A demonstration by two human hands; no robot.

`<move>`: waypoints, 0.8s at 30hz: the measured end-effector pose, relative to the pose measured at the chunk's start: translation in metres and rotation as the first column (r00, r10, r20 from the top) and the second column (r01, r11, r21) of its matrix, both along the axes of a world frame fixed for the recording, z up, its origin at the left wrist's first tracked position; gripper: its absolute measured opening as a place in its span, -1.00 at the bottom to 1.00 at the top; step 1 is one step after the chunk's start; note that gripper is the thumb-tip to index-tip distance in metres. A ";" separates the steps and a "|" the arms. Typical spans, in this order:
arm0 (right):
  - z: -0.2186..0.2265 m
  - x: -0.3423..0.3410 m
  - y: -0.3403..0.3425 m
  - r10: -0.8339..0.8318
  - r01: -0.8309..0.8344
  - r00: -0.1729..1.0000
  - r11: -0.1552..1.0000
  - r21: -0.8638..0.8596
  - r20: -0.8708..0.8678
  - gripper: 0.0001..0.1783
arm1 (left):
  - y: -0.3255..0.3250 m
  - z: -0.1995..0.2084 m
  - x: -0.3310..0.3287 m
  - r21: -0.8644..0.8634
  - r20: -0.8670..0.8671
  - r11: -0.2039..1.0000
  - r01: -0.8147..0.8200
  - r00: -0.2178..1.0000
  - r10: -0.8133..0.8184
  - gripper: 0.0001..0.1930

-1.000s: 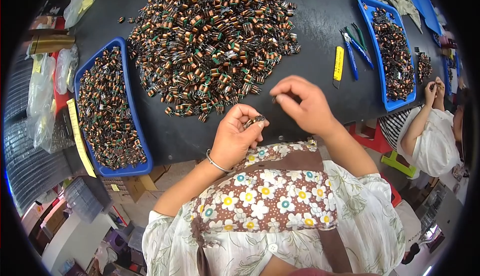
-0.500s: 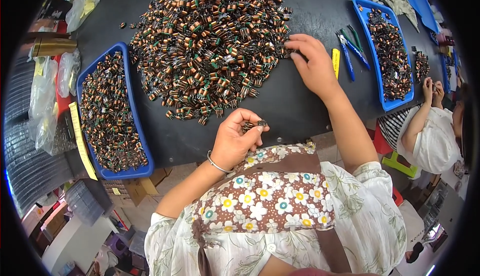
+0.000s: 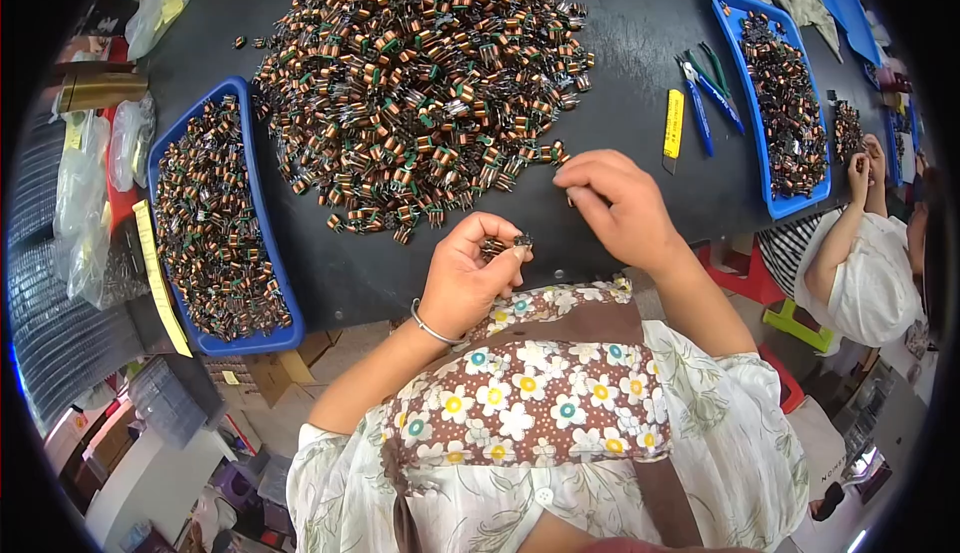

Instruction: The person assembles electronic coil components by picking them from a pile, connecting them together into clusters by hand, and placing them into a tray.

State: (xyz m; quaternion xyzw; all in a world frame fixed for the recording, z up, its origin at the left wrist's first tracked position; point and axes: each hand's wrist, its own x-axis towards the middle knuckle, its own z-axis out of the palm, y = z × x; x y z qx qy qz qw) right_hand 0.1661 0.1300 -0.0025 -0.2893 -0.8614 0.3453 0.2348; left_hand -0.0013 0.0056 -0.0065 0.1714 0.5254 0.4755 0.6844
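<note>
The left hand point(image 3: 465, 278) grips a few small copper coils point(image 3: 495, 246) near the table point(image 3: 640, 63) edge. The right hand point(image 3: 610, 198) pinches one coil at the big coil pile point(image 3: 420, 73). Better to lift only one piece, gently, without bending its pins.

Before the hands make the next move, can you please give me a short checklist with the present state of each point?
1. Left hand holds small coil parts at its fingertips: ok.
2. Right hand is at the near edge of the big pile of coils: ok.
3. Right hand has pinched a coil: cannot tell, fingers hide it.
4. Left blue tray within reach, has coils in it: ok.
5. Yellow cutter and blue pliers lie apart from the hands: ok.
</note>
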 end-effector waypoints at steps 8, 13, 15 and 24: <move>0.011 0.010 0.001 -0.126 0.125 0.981 0.992 0.013 0.151 -0.81 | -0.003 -0.002 0.001 0.012 0.013 1.000 -0.017 1.000 0.017 -0.86; 0.006 0.006 -0.013 -0.119 0.124 0.969 0.992 -0.009 0.216 -0.78 | -0.002 -0.003 0.002 0.038 0.040 0.999 0.008 0.999 -0.010 -0.88; 0.005 0.005 -0.013 -0.074 0.084 0.976 0.996 -0.042 0.204 -0.80 | -0.001 -0.002 0.001 0.053 0.050 0.998 0.024 0.998 -0.027 -0.90; 0.020 -0.001 -0.023 0.122 -0.243 0.968 0.670 -0.701 -0.220 -0.91 | 0.000 -0.006 -0.008 0.038 0.456 0.979 0.201 0.868 -0.196 -0.83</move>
